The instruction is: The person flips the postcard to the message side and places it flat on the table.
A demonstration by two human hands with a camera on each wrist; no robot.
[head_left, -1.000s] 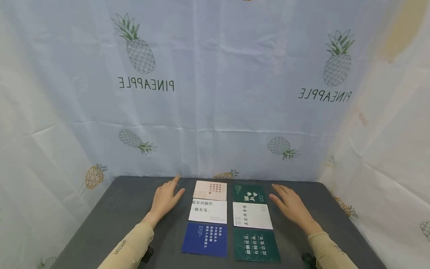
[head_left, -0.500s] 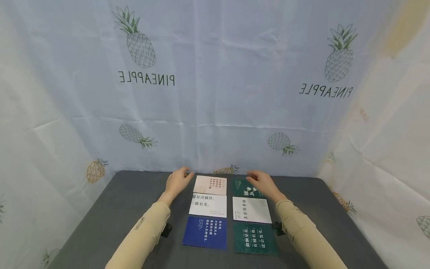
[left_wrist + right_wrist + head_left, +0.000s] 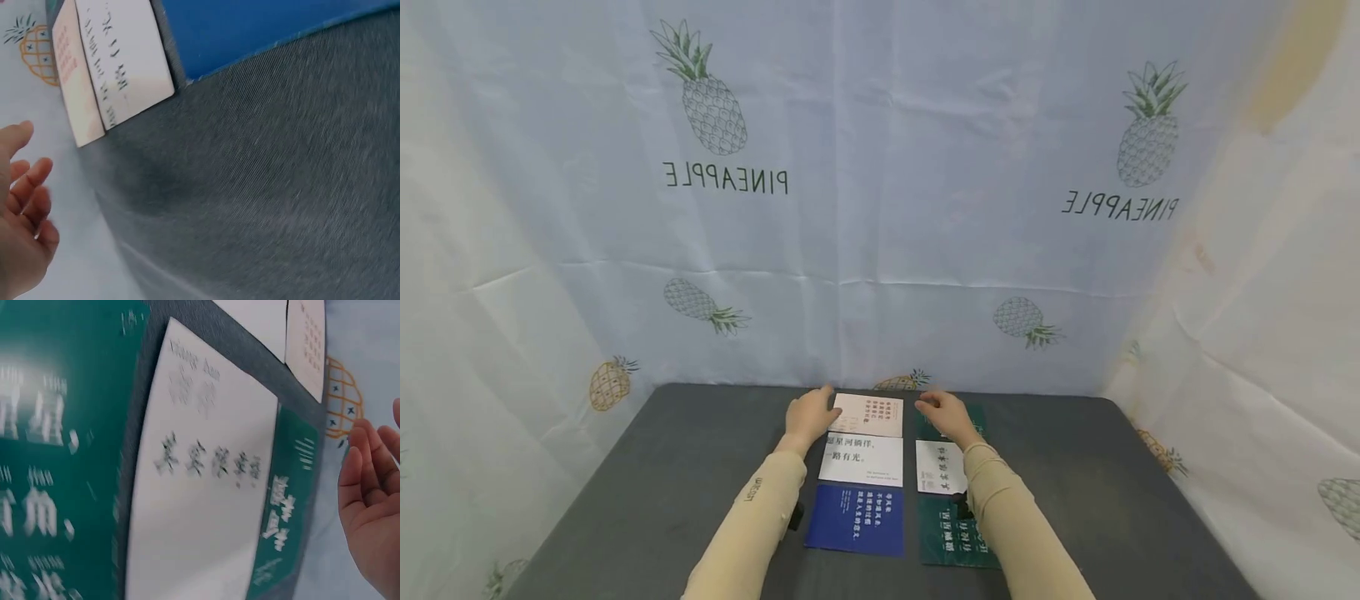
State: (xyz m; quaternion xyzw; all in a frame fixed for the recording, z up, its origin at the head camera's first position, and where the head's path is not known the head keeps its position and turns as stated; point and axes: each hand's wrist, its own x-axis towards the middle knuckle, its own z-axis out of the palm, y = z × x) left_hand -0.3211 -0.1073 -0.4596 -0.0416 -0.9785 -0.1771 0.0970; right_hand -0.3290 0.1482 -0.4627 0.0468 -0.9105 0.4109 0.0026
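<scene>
My left hand (image 3: 808, 417) is beside the left edge of a pale pink card (image 3: 868, 415) in the head view. Its fingers are loosely bent and hold nothing in the left wrist view. My right hand (image 3: 951, 418) hovers over the far green card (image 3: 977, 417), partly hiding it; its fingers, slightly bent, hold nothing in the right wrist view. Below the pink card lie a white card (image 3: 865, 460) with black writing and a blue card (image 3: 855, 518). A second white card (image 3: 200, 469) and a near green card (image 3: 56, 444) make up the right column, partly covered by my right arm.
The cards lie flat in two columns on a dark grey tabletop (image 3: 700, 492). Behind it hangs a pale curtain (image 3: 880, 208) with pineapple prints, close to the table's far edge. More white cloth (image 3: 1262, 400) hangs on the right side.
My right hand has moved left, from right of the cards to over the far green card. The left hand has shifted right, up to the pink card's edge. The cards lie as before.
</scene>
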